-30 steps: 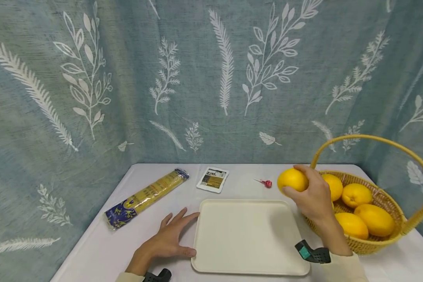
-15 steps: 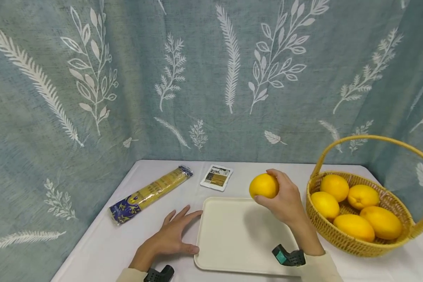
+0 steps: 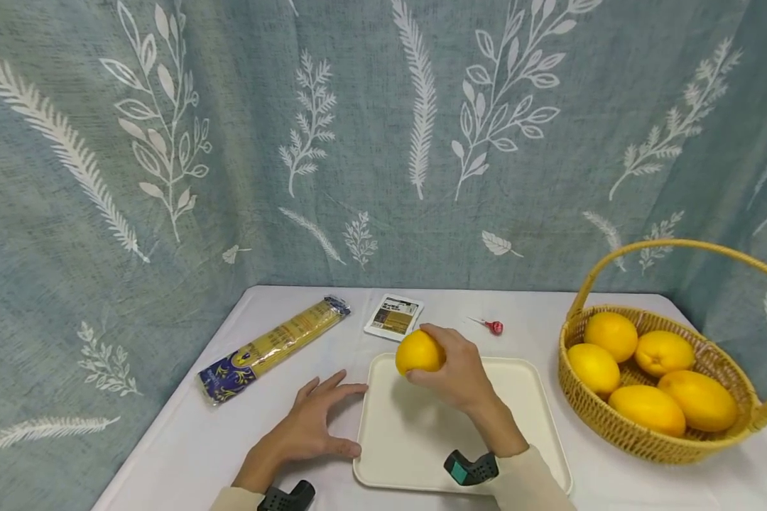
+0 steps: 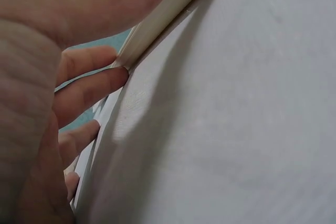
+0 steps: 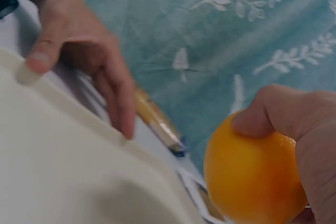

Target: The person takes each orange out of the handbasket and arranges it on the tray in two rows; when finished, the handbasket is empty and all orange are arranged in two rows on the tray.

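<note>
My right hand (image 3: 459, 370) holds an orange (image 3: 417, 352) in the air over the back left part of a cream rectangular tray (image 3: 409, 454). In the right wrist view the thumb presses on the round, smooth skin of the orange (image 5: 252, 171); the other fingers are mostly hidden behind it. At the tray's left side lies my left hand (image 3: 303, 429), its fingers spread and the thumb and index fingertips right at the rim. Seen from the left wrist, the fingertips (image 4: 122, 74) meet the outer edge of the tray (image 4: 149, 35).
On the right stands a wicker basket (image 3: 639, 443) with a tall handle, holding several yellow-orange fruits (image 3: 661, 353). Behind the tray lie a white flat packet (image 3: 393, 317) and a red lollipop (image 3: 495, 328). A pack of spaghetti (image 3: 271, 351) lies back left. A patterned curtain borders the table.
My right hand has carried the orange leftward from beside the basket to over the tray's left part. The left hand stays at the tray's left rim.
</note>
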`<state>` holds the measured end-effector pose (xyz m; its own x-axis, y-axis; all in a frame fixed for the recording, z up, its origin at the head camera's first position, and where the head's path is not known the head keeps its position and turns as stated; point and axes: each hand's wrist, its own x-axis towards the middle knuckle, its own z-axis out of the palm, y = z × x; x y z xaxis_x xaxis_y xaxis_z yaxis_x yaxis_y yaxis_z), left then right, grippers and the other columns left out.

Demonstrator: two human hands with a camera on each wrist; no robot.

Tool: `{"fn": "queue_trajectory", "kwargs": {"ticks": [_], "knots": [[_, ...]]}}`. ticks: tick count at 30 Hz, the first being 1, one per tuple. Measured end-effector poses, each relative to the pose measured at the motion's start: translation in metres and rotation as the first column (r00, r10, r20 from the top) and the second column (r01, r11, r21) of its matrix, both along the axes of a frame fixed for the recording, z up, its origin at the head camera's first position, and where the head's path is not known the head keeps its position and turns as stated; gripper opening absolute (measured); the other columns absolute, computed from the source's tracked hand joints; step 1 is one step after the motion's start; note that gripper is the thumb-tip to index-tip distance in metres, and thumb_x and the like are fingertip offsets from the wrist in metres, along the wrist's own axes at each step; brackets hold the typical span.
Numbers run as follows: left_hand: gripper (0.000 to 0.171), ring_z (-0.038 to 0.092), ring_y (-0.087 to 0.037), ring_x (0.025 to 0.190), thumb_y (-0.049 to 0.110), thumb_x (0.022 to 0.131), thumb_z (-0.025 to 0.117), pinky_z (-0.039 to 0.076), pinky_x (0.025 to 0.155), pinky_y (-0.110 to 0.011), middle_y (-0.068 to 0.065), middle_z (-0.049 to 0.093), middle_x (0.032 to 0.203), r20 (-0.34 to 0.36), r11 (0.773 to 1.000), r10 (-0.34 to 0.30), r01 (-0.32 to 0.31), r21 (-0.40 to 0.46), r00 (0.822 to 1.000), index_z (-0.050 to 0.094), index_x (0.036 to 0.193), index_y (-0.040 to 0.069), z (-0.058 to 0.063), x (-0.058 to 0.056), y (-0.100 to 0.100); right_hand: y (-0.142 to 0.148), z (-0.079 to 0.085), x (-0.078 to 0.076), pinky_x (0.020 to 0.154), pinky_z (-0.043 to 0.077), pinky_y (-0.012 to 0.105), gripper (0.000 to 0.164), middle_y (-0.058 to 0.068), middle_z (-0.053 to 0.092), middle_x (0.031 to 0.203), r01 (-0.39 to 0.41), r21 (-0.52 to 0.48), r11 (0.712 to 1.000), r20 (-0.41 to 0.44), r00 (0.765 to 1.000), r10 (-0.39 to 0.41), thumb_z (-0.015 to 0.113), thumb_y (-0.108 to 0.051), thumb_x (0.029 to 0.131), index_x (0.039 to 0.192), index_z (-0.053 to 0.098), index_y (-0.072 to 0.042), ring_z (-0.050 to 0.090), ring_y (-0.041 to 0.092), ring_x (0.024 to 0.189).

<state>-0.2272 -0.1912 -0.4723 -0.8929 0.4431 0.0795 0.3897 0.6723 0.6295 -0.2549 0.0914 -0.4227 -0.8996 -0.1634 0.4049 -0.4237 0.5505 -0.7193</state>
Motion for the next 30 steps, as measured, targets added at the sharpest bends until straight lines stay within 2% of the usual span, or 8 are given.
{"fn": "queue_trajectory", "kwargs": {"ticks": [8, 12, 16, 20, 23, 27, 30], "knots": [[0.088, 0.030, -0.043, 0.149, 0.057, 0.063, 0.090, 0.006, 0.121, -0.068, -0.016, 0.046, 0.155, -0.013, 0.999, -0.033, 0.033, 0.017, 0.999, 0.060, 0.140, 0.027, 0.000, -0.003, 0.000, -0.014, -0.012, -0.005, 0.089, 0.053, 0.043, 0.069, 0.010, 0.064, 0.128, -0.074, 0.043, 0.996, 0.057, 0.996, 0.072, 0.080, -0.027, 0.072, 0.135, 0.060, -0.007, 0.059, 0.027, 0.107], [0.087, 0.030, -0.044, 0.148, 0.055, 0.061, 0.091, 0.006, 0.120, -0.069, -0.017, 0.046, 0.155, -0.016, 0.999, -0.030, 0.031, 0.025, 0.999, 0.061, 0.138, 0.027, 0.002, -0.004, -0.001, -0.018, -0.019, -0.008, 0.097, 0.050, 0.049, 0.071, 0.010, 0.061, 0.134, -0.111, 0.063, 0.992, 0.086, 0.991, 0.105, 0.080, -0.025, 0.073, 0.138, 0.058, -0.007, 0.053, 0.031, 0.117], [0.087, 0.031, -0.046, 0.147, 0.054, 0.060, 0.092, 0.006, 0.119, -0.070, -0.018, 0.048, 0.154, -0.015, 0.999, -0.028, 0.028, 0.031, 1.000, 0.062, 0.137, 0.027, 0.002, -0.003, -0.001, -0.022, -0.028, -0.010, 0.107, 0.046, 0.054, 0.070, 0.012, 0.056, 0.143, -0.169, 0.058, 0.984, 0.093, 0.982, 0.163, 0.080, -0.017, 0.078, 0.142, 0.053, -0.008, 0.052, 0.034, 0.127], [0.085, 0.032, -0.045, 0.147, 0.056, 0.060, 0.092, 0.007, 0.120, -0.069, -0.017, 0.049, 0.153, -0.007, 0.999, -0.013, 0.013, 0.040, 1.000, 0.063, 0.135, 0.028, -0.002, -0.001, -0.003, -0.028, -0.036, -0.010, 0.115, 0.041, 0.054, 0.072, 0.015, 0.046, 0.154, -0.234, 0.050, 0.971, 0.092, 0.969, 0.228, 0.078, -0.010, 0.083, 0.148, 0.047, -0.009, 0.048, 0.036, 0.137], [0.080, 0.033, -0.046, 0.146, 0.056, 0.061, 0.091, 0.007, 0.119, -0.069, -0.010, 0.056, 0.148, -0.028, 0.998, -0.031, 0.032, 0.052, 0.999, 0.064, 0.131, 0.029, -0.004, 0.000, -0.004, -0.031, -0.039, -0.009, 0.119, 0.035, 0.057, 0.074, 0.020, 0.033, 0.162, -0.270, 0.054, 0.962, 0.109, 0.959, 0.263, 0.074, -0.009, 0.088, 0.154, 0.040, -0.007, 0.039, 0.039, 0.145], [0.071, 0.035, -0.046, 0.145, 0.055, 0.064, 0.089, 0.007, 0.117, -0.072, 0.001, 0.064, 0.139, -0.069, 0.995, -0.074, 0.078, 0.064, 0.995, 0.066, 0.126, 0.031, -0.004, 0.001, -0.004, -0.032, -0.039, -0.006, 0.120, 0.029, 0.059, 0.077, 0.022, 0.017, 0.167, -0.282, 0.059, 0.958, 0.156, 0.950, 0.270, 0.068, -0.011, 0.091, 0.159, 0.030, -0.009, 0.030, 0.041, 0.150], [0.069, 0.035, -0.047, 0.145, 0.054, 0.065, 0.089, 0.007, 0.116, -0.073, 0.002, 0.064, 0.138, -0.082, 0.994, -0.085, 0.091, 0.067, 0.993, 0.066, 0.126, 0.032, -0.003, 0.000, -0.003, -0.032, -0.037, -0.007, 0.122, 0.027, 0.057, 0.081, 0.021, 0.013, 0.168, -0.277, 0.047, 0.960, 0.169, 0.949, 0.266, 0.067, -0.011, 0.091, 0.160, 0.025, -0.008, 0.027, 0.039, 0.151]]}}
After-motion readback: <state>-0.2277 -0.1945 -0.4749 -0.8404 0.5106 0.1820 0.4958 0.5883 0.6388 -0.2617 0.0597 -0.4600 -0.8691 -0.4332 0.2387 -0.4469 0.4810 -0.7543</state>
